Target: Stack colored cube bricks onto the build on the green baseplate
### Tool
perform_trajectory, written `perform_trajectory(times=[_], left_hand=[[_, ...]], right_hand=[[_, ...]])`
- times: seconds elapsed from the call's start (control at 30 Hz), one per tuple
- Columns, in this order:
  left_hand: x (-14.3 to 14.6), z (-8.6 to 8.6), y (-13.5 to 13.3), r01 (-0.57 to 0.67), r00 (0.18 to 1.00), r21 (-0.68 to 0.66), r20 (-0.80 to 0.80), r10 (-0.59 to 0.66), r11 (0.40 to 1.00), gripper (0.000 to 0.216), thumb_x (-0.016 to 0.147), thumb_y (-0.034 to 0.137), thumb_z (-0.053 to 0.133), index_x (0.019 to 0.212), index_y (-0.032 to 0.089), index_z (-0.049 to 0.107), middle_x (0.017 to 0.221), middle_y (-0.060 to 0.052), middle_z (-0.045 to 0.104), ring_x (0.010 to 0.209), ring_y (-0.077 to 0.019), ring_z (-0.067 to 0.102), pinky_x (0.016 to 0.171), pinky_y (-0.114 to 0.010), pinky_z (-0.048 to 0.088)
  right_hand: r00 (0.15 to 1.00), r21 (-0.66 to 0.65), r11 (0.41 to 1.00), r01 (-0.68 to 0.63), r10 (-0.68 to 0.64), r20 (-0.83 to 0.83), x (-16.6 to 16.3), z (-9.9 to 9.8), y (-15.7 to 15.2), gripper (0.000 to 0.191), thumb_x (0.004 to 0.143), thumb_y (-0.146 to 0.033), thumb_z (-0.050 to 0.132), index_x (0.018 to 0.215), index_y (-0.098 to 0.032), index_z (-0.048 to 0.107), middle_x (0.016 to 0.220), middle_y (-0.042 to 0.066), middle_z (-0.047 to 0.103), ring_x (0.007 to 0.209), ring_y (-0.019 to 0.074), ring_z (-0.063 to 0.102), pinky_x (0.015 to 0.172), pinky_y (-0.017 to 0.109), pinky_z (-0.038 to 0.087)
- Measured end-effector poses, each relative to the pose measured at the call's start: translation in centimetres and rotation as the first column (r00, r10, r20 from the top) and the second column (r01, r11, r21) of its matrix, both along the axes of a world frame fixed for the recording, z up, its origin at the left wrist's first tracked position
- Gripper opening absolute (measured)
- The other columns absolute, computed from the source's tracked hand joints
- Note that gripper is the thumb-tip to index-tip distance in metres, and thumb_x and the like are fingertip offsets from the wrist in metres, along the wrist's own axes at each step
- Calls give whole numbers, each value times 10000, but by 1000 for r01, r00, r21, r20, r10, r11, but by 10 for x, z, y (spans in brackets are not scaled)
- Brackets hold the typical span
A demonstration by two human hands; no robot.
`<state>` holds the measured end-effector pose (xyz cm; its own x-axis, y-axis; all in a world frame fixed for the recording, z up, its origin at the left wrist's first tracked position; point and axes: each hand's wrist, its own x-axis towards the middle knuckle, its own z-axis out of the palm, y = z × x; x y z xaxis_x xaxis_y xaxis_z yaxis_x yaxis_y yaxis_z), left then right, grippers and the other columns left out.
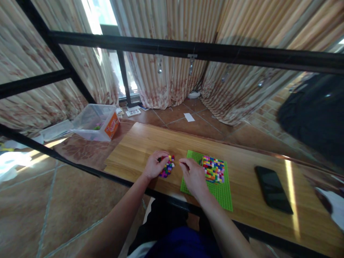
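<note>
A small heap of loose toy building bricks [167, 170] in many colours lies on the wooden table. Over its left side is my left hand [155, 165], thumb and fingers curled together among the bricks; whether one is between them is hidden. My right hand [194, 175] hovers over the left part of a green baseplate [225, 197], its thumb and forefinger pinched together toward the heap. Anything in that pinch is too small to make out. On the baseplate stands a block of multicoloured bricks [214, 169], built up tightly, just right of my right hand.
A black phone [273, 189] lies on the table [244, 172] to the right. On the floor at left stands a clear plastic bin [91, 123] with an orange label. A black metal bar [172, 48] crosses in front of the curtains [172, 82].
</note>
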<state>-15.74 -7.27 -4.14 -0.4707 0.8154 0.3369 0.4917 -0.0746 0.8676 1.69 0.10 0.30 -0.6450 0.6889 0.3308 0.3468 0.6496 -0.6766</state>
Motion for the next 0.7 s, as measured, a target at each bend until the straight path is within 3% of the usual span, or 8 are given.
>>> perform_trajectory(times=[0.13,0.37,0.47,0.7], left_hand=[[-1,1,0,5,1000,-29,-9,-5,1000,166,850,347,611,851,214,710,982,-73,738,981,-214,669,945,-417,519],[-3,1,1,5,999,-54,-43,-7,999,184,849,375,614,838,228,723,968,-64,741,962,-221,679,939,-439,533],[-3,2,1,5,999,-51,-51,-8,999,188,854,379,612,847,226,722,965,-68,741,954,-223,683,933,-442,536],[-4,4,1,2,997,-68,-75,-7,998,199,854,384,611,840,220,722,979,-71,740,960,-222,683,938,-443,533]], right_hand=[[990,-116,988,106,-116,-84,48,7,-8,239,919,-349,486,923,-231,694,921,59,708,831,194,651,761,328,506],[885,-187,889,419,-445,-133,114,-13,24,250,839,-422,588,878,-210,714,902,68,715,792,197,648,696,320,503],[854,-214,856,470,-502,-134,121,-17,37,271,822,-427,596,884,-195,720,873,70,716,762,196,640,683,324,497],[863,-242,857,454,-491,-119,113,-16,45,269,819,-405,585,880,-190,734,898,75,721,768,196,637,718,342,496]])
